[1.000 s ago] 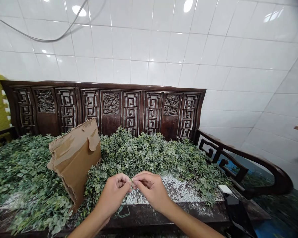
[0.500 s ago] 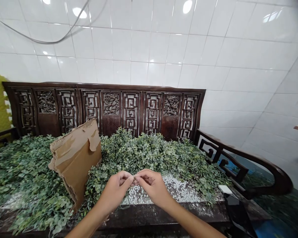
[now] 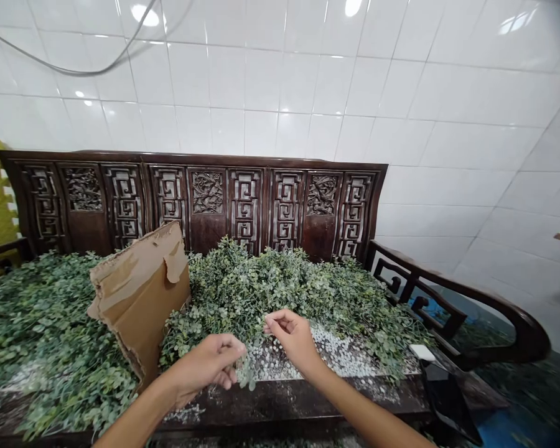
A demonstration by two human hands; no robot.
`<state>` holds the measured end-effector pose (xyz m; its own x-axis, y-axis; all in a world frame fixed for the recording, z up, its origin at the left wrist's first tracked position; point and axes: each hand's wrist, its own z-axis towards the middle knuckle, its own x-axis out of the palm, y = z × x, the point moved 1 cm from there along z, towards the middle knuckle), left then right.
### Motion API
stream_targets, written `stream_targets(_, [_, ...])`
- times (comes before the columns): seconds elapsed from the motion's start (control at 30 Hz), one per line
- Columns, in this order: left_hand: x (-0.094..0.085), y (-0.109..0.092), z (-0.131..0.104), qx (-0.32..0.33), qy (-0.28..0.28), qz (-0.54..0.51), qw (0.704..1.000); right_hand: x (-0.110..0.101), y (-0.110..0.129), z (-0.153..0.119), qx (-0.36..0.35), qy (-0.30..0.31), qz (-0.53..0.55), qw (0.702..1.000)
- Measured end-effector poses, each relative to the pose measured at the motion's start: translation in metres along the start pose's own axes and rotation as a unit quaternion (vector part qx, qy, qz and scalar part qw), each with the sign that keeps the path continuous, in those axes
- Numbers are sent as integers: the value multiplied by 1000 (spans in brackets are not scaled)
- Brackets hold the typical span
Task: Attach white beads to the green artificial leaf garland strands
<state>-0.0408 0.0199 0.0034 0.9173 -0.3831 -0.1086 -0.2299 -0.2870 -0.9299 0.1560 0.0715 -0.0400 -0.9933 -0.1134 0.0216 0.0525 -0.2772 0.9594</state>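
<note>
My left hand [image 3: 210, 364] is closed in front of the bench seat, thumb and index finger pinched together. From its fingertips hangs a small green leaf sprig [image 3: 247, 375]. Higher up and to the right, my right hand [image 3: 293, 341] is also in a pinch; whatever lies between those fingertips is too small to make out. Beyond both hands lies a heap of leafy green artificial sprigs [image 3: 280, 280]. Small white round pieces [image 3: 338, 354] are scattered on the seat beside and below my right hand.
An upright torn cardboard piece [image 3: 144, 298] divides the greenery, with another leafy heap [image 3: 42, 323] at left. The dark carved bench [image 3: 208, 230] has a curved armrest [image 3: 504, 311] at right. A black phone-like object [image 3: 448, 398] and a white block [image 3: 422, 353] lie on its right end.
My hands, which met at the fingertips, have moved apart. The left went down and left, the right slightly up and right. A leaf sprig now shows at my left fingertips.
</note>
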Motion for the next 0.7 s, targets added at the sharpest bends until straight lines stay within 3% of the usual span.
stream_targets(0.07, [-3, 0, 4, 42, -38, 9, 998, -1, -10, 2, -8, 7, -24, 1000])
stream_targets(0.13, [-8, 1, 8, 68, -86, 33, 993, -3, -23, 2, -10, 44, -125, 991])
stream_targets(0.23, [-13, 4, 12, 74, -128, 57, 987, -7, -47, -5, 13, 140, -330, 933])
stream_targets(0.3, [-15, 6, 13, 80, -144, 63, 984, -10, -63, -14, 32, 190, -399, 896])
stream_targets(0.5, [-14, 7, 15, 139, -164, 68, 974, -13, -88, -30, 46, 271, -524, 806])
stream_targets(0.7, [-9, -1, 10, 180, -147, 193, 953, -6, -94, -25, 22, 302, -597, 743])
